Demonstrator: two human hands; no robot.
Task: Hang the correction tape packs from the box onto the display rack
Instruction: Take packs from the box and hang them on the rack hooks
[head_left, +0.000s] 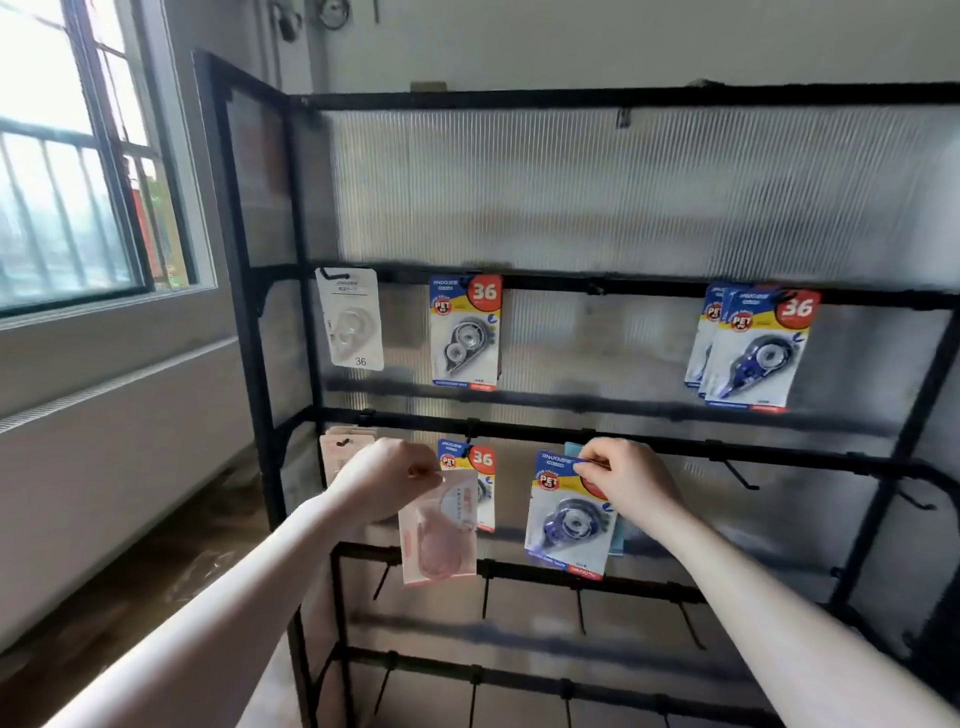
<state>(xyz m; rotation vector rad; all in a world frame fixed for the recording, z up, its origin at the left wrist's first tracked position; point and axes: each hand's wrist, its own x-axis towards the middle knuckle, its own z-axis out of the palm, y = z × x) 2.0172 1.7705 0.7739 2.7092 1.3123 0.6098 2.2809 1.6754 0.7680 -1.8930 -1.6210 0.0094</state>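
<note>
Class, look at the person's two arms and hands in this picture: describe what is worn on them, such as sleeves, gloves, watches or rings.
Both forearms are bare right down to the frame's lower edge, so no sleeve shows. The left hand and the right hand wear no gloves. No watch, bracelet or ring is visible on either wrist or hand.
</note>
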